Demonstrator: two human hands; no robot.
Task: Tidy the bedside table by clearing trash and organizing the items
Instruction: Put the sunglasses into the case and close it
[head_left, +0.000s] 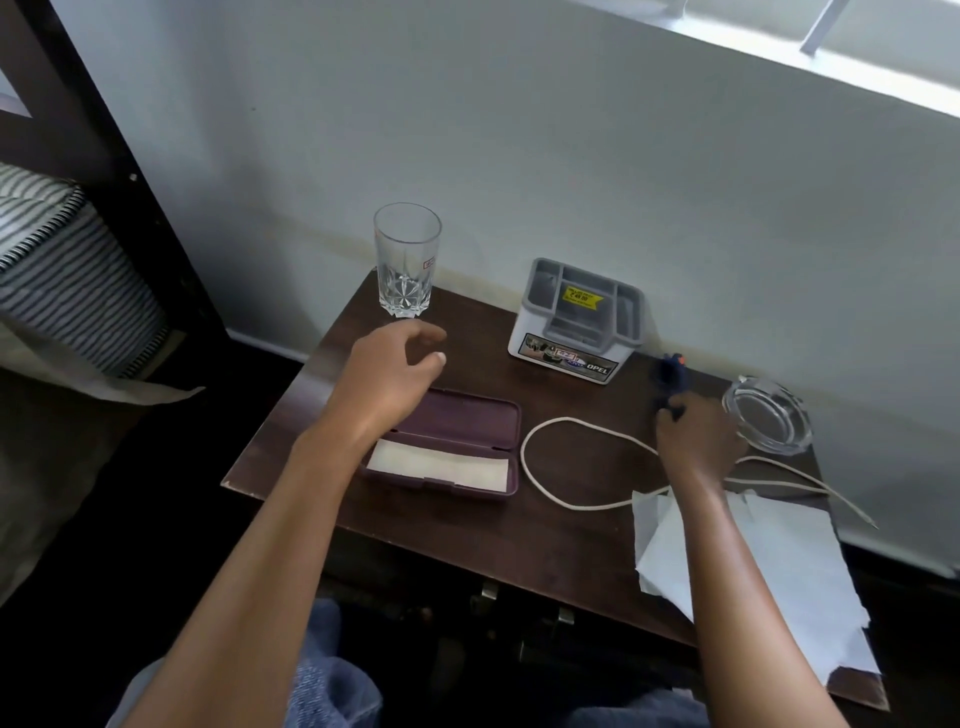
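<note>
Fingers (691, 404) round seemingly upright blue object (670, 370)

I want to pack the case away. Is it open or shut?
Open: the purple case lies with its lid folded back, and a white cloth shows inside the near half.

Grey-and-white organiser box (530, 325) bears "OPEL" on its front label (571, 360) — the yellow price sticker (583, 298) inside seemingly reads "49.00".

Dark wood table (467, 525) semi-glossy; clear cut glass tumbler (406, 260); grey plastic organizer (576, 322); crumpled paper (769, 577).
</note>
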